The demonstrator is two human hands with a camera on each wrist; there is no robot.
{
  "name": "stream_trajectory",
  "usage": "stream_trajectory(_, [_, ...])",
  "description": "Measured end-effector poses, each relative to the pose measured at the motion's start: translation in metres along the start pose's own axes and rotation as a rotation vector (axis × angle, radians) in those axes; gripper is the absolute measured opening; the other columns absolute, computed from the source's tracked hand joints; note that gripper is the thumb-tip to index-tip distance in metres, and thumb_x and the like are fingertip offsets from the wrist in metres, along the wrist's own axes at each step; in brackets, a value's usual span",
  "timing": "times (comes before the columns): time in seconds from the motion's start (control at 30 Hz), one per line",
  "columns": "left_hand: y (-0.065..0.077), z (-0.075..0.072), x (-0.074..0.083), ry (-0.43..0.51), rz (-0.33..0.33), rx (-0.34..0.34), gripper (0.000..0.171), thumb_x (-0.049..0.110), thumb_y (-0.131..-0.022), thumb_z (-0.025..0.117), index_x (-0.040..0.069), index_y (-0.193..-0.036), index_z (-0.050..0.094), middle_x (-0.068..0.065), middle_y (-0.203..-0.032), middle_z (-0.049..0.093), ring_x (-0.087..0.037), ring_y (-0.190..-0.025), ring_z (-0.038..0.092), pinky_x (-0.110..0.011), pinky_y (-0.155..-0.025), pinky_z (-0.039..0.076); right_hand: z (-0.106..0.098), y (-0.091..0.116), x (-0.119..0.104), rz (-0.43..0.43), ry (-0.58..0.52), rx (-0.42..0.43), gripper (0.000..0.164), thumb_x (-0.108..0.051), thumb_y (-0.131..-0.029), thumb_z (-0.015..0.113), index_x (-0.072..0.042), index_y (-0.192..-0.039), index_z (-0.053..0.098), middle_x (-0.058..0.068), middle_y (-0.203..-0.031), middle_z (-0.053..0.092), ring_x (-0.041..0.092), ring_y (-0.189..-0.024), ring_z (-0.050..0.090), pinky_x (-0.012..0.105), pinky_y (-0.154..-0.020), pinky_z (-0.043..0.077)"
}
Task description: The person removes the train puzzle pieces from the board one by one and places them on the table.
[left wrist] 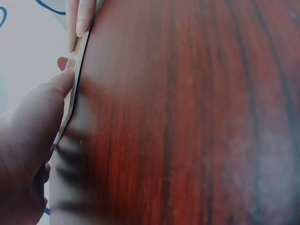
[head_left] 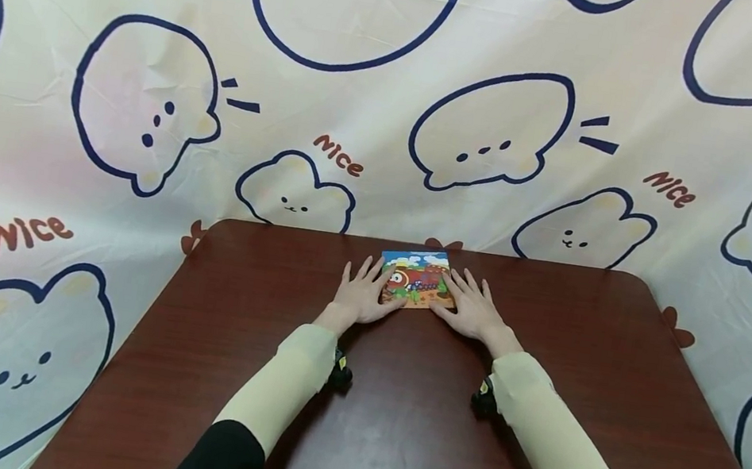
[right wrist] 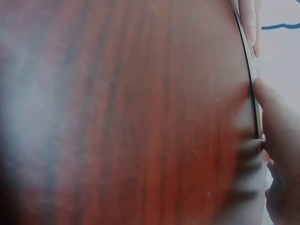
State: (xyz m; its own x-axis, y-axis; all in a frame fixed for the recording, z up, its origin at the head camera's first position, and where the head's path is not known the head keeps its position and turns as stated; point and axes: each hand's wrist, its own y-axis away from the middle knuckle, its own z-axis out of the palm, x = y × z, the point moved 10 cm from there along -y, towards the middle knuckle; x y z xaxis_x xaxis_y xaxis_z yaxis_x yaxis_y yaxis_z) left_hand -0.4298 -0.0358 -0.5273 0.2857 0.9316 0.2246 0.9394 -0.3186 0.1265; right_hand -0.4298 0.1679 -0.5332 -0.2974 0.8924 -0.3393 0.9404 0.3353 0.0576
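A thin square board with a bright cartoon picture, showing a red figure, blue sky and orange ground, lies flat near the far edge of the table. My left hand rests over its left side, fingers spread and straight, thumb on the near left corner. On the opposite side my right hand lies in the same way, its thumb at the near right corner. Both wrist views show the board edge-on: a pale rim beside the left thumb, and a dark lower edge beside the right thumb.
The brown wooden table stretches out under both arms. Behind and beside it hangs a pale cloth printed with blue-outlined cartoon animals. A small dark device sits at each wrist, the left one and the right one.
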Motion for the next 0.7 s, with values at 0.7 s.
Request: stream_trajectory(0.7, [0.046, 0.002, -0.019, -0.019, 0.023, -0.001, 0.091, 0.076, -0.105, 0.047, 0.028, -0.178, 0.022, -0.006, -0.187, 0.015, -0.034, -0.176, 0.008, -0.069, -0.139, 0.004, 0.011, 0.032, -0.042, -0.086, 0.077, -0.025, 0.082, -0.057, -0.111, 0.057, -0.010, -0.174, 0.033, 0.017, -0.182, 0.028, 0.045, -0.172, 0.017, 0.073, -0.137, 0.010])
